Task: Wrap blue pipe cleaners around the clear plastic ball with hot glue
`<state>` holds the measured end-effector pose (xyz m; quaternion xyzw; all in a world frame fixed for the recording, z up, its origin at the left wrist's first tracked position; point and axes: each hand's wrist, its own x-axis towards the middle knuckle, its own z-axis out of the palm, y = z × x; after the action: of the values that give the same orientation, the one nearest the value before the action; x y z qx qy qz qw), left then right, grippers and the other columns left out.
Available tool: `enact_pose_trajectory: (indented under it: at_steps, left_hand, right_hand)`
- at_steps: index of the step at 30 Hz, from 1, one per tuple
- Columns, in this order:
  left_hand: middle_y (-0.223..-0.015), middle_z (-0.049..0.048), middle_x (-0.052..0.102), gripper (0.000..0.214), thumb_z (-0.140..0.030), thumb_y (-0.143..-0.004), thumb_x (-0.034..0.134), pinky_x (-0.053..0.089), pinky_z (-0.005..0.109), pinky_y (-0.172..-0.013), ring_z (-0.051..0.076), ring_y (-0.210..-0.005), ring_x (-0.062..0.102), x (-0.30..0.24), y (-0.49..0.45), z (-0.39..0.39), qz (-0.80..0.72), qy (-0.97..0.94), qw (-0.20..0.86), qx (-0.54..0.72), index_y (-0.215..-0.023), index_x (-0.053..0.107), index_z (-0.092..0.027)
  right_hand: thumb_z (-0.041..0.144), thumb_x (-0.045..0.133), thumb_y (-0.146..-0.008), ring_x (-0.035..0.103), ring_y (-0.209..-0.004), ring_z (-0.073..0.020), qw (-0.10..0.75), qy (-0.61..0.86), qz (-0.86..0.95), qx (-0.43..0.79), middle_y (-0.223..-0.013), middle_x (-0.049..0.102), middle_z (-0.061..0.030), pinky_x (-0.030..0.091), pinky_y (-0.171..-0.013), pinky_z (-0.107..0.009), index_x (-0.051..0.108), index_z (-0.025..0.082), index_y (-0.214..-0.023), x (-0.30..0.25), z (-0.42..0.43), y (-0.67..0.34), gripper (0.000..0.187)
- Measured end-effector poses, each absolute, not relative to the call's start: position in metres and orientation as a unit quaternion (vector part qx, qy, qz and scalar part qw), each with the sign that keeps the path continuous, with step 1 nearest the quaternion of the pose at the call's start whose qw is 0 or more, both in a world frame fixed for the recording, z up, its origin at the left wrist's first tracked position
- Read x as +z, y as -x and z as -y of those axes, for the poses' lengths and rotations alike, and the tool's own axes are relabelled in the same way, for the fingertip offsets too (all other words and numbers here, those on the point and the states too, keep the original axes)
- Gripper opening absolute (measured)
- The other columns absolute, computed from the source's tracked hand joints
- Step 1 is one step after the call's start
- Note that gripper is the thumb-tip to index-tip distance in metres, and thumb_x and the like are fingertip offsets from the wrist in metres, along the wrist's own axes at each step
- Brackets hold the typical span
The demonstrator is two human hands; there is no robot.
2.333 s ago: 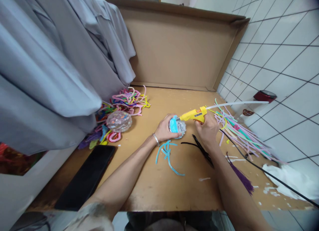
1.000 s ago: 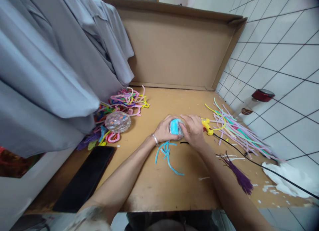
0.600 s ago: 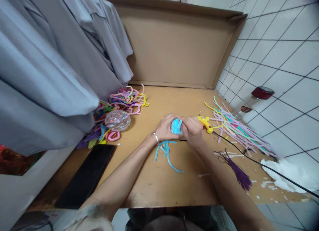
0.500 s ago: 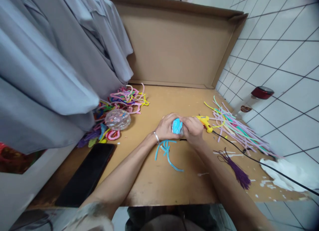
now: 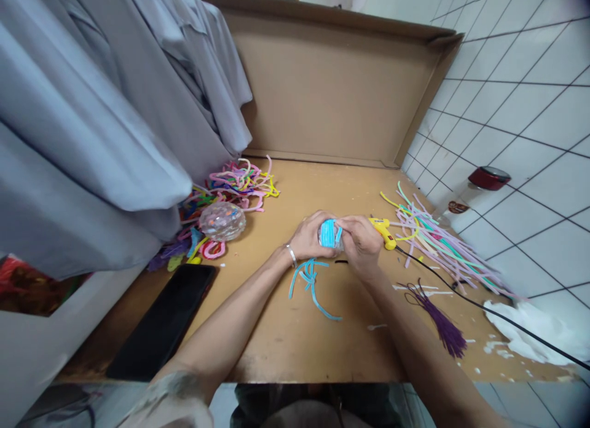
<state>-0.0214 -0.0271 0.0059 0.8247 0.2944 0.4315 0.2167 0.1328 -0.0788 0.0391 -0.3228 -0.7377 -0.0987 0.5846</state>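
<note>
A home craft corner, squeezed in at a small wooden table (image 5: 286, 348) against a white tiled wall (image 5: 520, 96). Grey garments (image 5: 115, 108) hang on the left, a flattened cardboard sheet (image 5: 332, 90) backs the table. Heaps of coloured pipe cleaners (image 5: 230, 185) and a straight bundle (image 5: 437, 240), a yellow glue gun (image 5: 382, 230) on its black cord, a purple tassel (image 5: 442, 326), a phone (image 5: 161, 323): hobby work, domestic setting.
</note>
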Motion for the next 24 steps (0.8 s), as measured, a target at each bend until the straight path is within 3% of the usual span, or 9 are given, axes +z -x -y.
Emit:
enact_pose_trajectory:
  at_steps: [10, 24]
  left_hand:
    - [-0.111, 0.0057, 0.063, 0.062, -0.032, -0.054, 0.079, 0.050, 0.041, -0.094, 0.026, -0.102, 0.063, 0.009, 0.022, 0.029, -0.299, -0.814, 0.242, 0.435, -0.112, 0.058, -0.021]
    - [-0.114, 0.0062, 0.063, 0.066, -0.031, -0.053, 0.081, 0.049, 0.043, -0.097, 0.027, -0.106, 0.063, 0.005, 0.023, 0.026, -0.305, -0.813, 0.238, 0.435, -0.114, 0.058, -0.022]
  right_hand:
    - [0.008, 0.060, -0.084, 0.068, -0.078, -0.0160, 0.637, 0.287, 0.715, -0.011, -0.085, 0.073, -0.0001, 0.055, -0.070, -0.031, 0.070, 0.027, -0.089, 0.045, 0.085, -0.127, 0.023]
    - [0.018, 0.059, -0.089, 0.068, -0.075, -0.0152, 0.636, 0.306, 0.708, 0.022, -0.081, 0.072, -0.0003, 0.054, -0.071, -0.031, 0.065, 0.024, -0.079, 0.050, 0.094, -0.122, 0.013]
